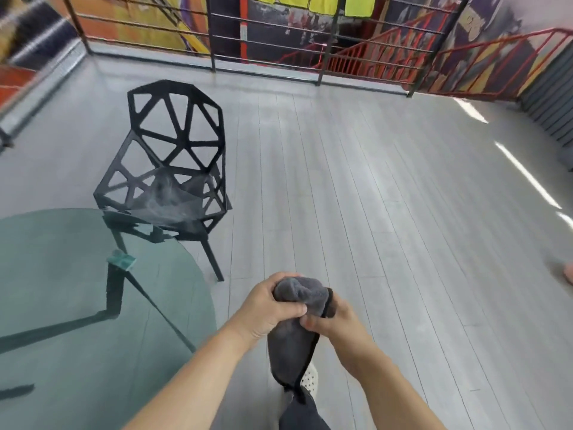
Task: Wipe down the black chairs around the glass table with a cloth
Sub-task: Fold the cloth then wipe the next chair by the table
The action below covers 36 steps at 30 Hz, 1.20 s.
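Two-handed grip | left hand (273, 309) + right hand (335, 321) clutch grey cloth (302, 294) | black chair (173, 169) at glass table (62, 268)

Seeing counter (62, 290) at lower left, chair (167, 169) just behind its far edge, facing it. Holding cloth (302, 294) right of the counter, between left hand (273, 308) and right hand (335, 321), over the floor (387, 228). Seeing railing (211, 32) well behind the chair, stair rail (350, 62) beyond it toward the right.
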Each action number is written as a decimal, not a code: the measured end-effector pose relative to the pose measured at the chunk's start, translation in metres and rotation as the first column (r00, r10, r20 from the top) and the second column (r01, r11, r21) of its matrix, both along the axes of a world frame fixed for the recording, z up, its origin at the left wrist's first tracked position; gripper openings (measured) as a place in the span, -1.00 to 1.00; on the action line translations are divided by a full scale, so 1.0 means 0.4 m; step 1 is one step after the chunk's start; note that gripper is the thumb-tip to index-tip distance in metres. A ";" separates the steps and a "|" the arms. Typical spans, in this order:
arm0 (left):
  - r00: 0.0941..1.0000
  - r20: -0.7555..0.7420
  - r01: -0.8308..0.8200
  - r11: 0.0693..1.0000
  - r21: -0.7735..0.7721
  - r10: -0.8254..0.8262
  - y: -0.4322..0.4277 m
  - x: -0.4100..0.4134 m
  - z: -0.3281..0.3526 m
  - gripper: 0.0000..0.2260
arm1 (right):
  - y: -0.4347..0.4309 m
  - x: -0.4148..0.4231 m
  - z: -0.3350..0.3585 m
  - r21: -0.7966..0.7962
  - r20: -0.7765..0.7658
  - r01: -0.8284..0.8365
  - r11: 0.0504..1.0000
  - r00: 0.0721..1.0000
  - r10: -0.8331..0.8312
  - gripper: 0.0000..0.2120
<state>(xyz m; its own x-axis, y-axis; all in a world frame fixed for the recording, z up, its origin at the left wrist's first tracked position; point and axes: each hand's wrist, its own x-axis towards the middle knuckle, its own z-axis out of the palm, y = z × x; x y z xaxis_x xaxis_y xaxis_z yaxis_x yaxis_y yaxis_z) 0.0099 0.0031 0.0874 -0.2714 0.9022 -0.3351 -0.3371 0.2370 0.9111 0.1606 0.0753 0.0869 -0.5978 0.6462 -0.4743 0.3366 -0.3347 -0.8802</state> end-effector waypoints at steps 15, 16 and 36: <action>0.942 -0.046 -0.330 0.895 -0.299 0.332 0.476 -0.207 -0.037 -0.59 | 0.588 -0.371 0.007 0.010 0.014 0.095 0.995 0.995 -0.095 -0.95; 0.928 -0.093 -0.370 0.874 -0.316 0.360 0.493 -0.245 -0.040 -0.61 | 0.603 -0.420 0.002 0.013 0.024 0.077 0.997 0.997 -0.078 -0.92; 0.731 -0.068 -0.637 0.644 -0.425 0.679 0.696 -0.990 -0.121 -0.86 | 0.863 -1.241 -0.109 -0.227 0.163 -0.162 0.960 0.966 0.201 -0.82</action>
<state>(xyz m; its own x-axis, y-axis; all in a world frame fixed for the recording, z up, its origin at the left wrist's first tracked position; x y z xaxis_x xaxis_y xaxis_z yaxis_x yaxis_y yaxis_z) -0.3861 0.2814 0.0388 -0.6909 0.2778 -0.6675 -0.6204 0.2462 0.7446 -0.3356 0.4206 0.0434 -0.5865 0.4089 -0.6992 0.5570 -0.4231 -0.7147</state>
